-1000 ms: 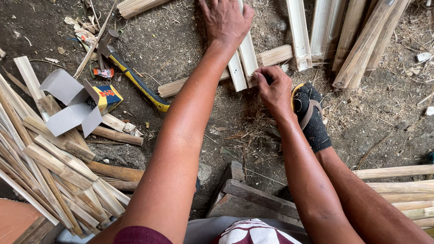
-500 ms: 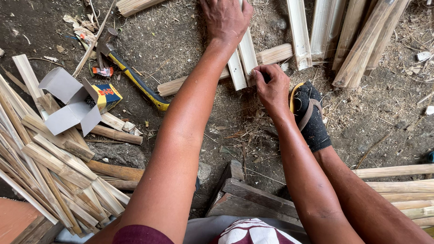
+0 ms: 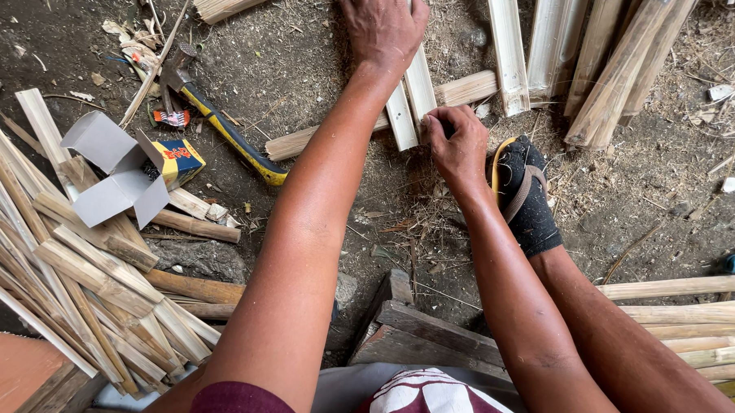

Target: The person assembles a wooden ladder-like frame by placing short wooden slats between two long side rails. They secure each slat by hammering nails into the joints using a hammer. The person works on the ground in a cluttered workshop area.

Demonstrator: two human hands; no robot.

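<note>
My left hand (image 3: 382, 21) lies palm down on two pale split bamboo slats (image 3: 412, 102) that rest across a bamboo crosspiece (image 3: 461, 89) on the dirt ground. My right hand (image 3: 458, 143) is curled at the near ends of those slats, fingers pinched together; whether a small thing sits between them is hidden. A foot in a black sock and a sandal (image 3: 524, 194) stands just right of that hand.
A yellow-handled hammer (image 3: 224, 128) lies left of the slats, next to an open small cardboard box (image 3: 124, 169). A heap of split bamboo strips (image 3: 72, 278) fills the lower left. More slats (image 3: 552, 50) lean at the top right, others (image 3: 689, 324) lie at the right. A wooden block (image 3: 428, 331) sits below.
My right hand has shifted slightly up toward the slat ends. My left hand stays pressed on the slats.
</note>
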